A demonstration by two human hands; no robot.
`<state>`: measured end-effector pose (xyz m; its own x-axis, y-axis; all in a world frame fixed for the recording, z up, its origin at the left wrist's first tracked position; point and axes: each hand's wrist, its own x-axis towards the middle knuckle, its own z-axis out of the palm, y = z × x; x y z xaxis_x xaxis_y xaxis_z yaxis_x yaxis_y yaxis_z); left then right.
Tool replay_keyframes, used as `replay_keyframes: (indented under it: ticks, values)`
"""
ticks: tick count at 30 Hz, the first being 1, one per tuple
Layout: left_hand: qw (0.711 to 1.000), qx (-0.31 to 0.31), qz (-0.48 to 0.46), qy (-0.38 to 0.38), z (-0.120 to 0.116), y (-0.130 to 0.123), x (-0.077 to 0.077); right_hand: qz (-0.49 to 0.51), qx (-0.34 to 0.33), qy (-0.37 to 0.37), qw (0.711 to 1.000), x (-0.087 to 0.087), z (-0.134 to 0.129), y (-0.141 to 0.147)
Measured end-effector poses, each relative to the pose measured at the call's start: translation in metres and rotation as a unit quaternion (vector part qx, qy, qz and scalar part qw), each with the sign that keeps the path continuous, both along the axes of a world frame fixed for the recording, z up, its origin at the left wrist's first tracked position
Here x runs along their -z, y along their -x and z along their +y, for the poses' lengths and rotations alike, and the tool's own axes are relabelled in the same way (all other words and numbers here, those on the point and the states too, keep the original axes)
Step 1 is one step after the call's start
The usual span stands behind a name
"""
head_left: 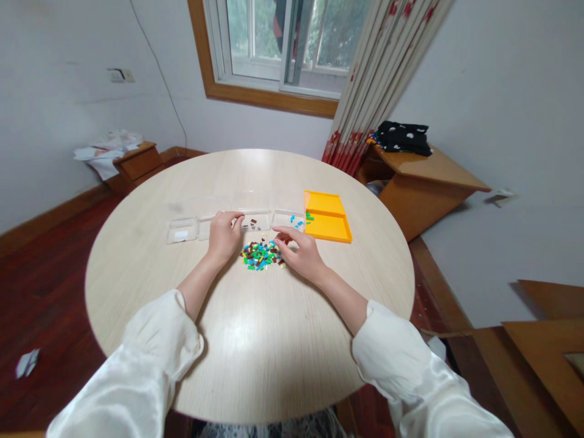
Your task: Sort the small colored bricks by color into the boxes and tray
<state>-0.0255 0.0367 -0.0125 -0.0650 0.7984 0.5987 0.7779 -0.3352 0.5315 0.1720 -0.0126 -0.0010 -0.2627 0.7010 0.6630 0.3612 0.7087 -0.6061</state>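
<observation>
A pile of small building bricks (pixel 259 255) in green, blue, brown, yellow and white lies on the round table. My left hand (pixel 224 234) is at the near edge of the clear boxes, its thumb and fingertips pinched together; what they hold, if anything, is too small to name. Close beside the pile's right edge is my right hand (pixel 298 249), fingers bent, with a gap between thumb and index finger. Brown bricks (pixel 253 222) lie in the clear box between my hands. Blue bricks (pixel 293 219) sit in the clear box to its right, and green bricks (pixel 309 217) in the orange box's left side.
An open orange box (pixel 328 226) stands at the right end of the row. At the left end is a small clear box (pixel 181 234) with a white piece inside. The pale round table (pixel 260 340) has wooden furniture (pixel 415 188) behind it on the right.
</observation>
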Motion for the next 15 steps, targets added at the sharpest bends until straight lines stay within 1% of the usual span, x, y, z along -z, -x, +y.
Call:
replay_keyframes:
  ticks: [9, 15]
  values:
    - [1.000, 0.015, -0.003, 0.003, 0.0008, 0.0009, 0.0002, -0.046, 0.030, 0.008, 0.998, 0.0026, 0.0041, -0.0020]
    - [1.000, 0.017, -0.026, -0.002, -0.0055, -0.0016, -0.0064, -0.114, 0.030, 0.032, 0.993, 0.0050, 0.0082, -0.0066]
